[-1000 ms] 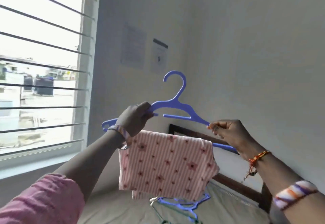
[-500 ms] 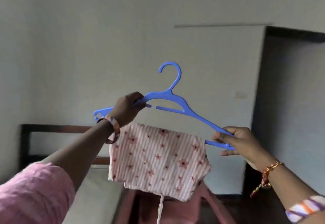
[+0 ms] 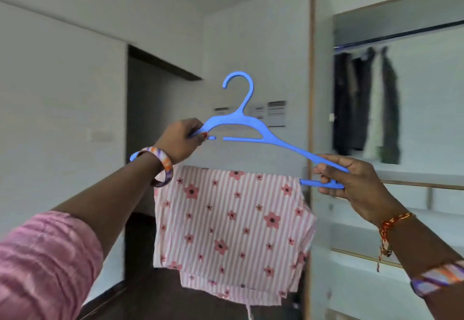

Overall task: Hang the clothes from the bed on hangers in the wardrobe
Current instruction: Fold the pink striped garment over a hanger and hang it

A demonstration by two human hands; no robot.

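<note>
Striped garment [image 3: 231, 224] on blue hanger [image 3: 251, 129], gripped by left hand [image 3: 179, 141], right hand [image 3: 351, 181]; wardrobe [image 3: 401, 119] right.

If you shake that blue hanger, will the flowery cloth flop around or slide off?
Probably flop: the striped flowery cloth hangs limp and folded over the blue hanger's lower bar. It might slide, since it seems only draped there, unclipped. The hanger looks stiff, keeping its shape between the left hand and right hand.

A pink-striped, flower-printed cloth garment [image 3: 231, 229] hangs folded over the lower bar of an upright blue plastic hanger [image 3: 241, 129], beside the open wardrobe [image 3: 401, 88].
</note>
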